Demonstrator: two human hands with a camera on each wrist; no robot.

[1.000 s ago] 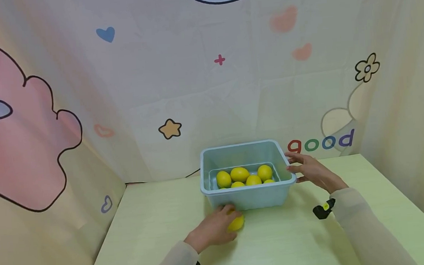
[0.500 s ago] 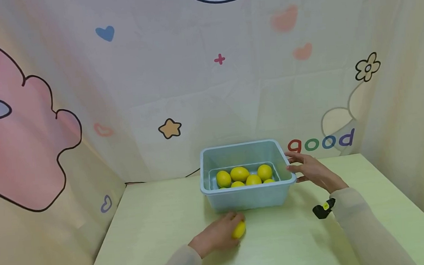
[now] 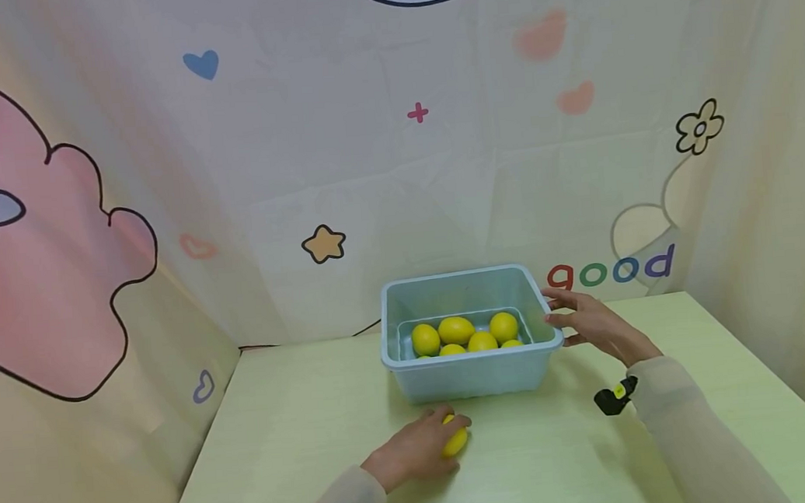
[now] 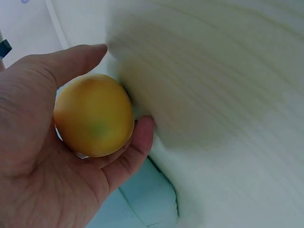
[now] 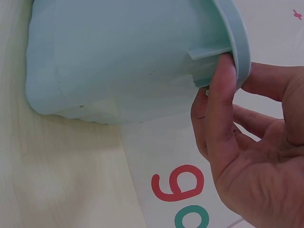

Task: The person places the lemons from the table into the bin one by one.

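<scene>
In the head view my left hand (image 3: 419, 447) is around a yellow lemon (image 3: 455, 439), low at the table in front of a light-blue plastic bin (image 3: 470, 377). From the left wrist, the lemon (image 4: 95, 116) sits between spread thumb and fingers; a narrow gap shows beside the thumb, and a fingertip lies near its other side. Whether it rests on the table cannot be made out. My right hand (image 3: 593, 328) pinches the bin's right rim, its thumb and fingers on either side of the rim (image 5: 243, 45) in the right wrist view. Several lemons (image 3: 455, 331) lie inside the bin.
The pale wooden table (image 3: 302, 422) meets a patterned cloth backdrop (image 3: 267, 214) just behind the bin. Cloth also hangs at the left and right sides. A small black device (image 3: 616, 397) is strapped at the right wrist.
My left hand came away from the bin toward the table's front with the lemon, then its fingers spread around it. My right hand and the bin stay in place.
</scene>
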